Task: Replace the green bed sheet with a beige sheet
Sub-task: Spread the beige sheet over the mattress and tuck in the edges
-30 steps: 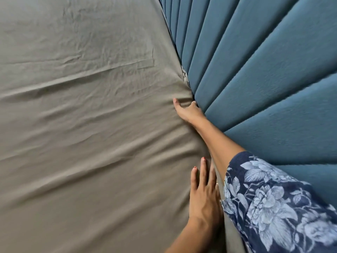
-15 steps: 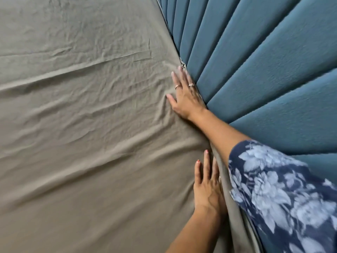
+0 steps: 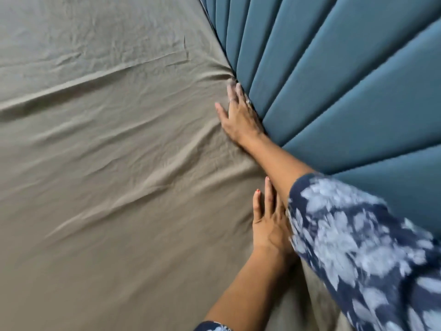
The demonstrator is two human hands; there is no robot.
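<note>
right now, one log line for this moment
right hand flat along beige sheet edge at blue headboard | left hand flat on sheet

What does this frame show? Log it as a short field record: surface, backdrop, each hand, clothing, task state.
surface: beige sheet spread over the bed, creased
backdrop: blue padded headboard
right hand: flat on the sheet, fingers straight along the headboard seam
left hand: flat on the sheet, nearer the camera, fingers straight
clothing: navy floral sleeve on the right arm, blurred
task state: beige sheet on; no green sheet in view
</note>
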